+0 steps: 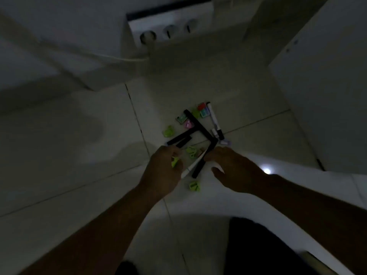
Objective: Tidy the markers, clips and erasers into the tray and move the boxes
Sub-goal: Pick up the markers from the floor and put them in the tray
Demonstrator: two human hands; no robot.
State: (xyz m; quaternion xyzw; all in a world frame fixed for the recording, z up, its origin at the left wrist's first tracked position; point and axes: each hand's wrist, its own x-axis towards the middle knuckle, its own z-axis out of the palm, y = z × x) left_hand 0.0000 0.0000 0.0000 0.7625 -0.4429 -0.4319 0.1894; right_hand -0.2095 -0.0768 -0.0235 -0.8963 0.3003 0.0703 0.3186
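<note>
Tidying is starting on the floor (79,155): the left hand (164,171) is pinching a green clip (175,162) while the right hand (228,167) is pinching a white marker (193,164).

No text, label, brand or number can be read here. The view is dark and blurred, and any print on the markers (213,118) on the floor is too small to tell.

Left hand (161,171) pinches a green clip (175,162) near scattered markers (198,126).
</note>
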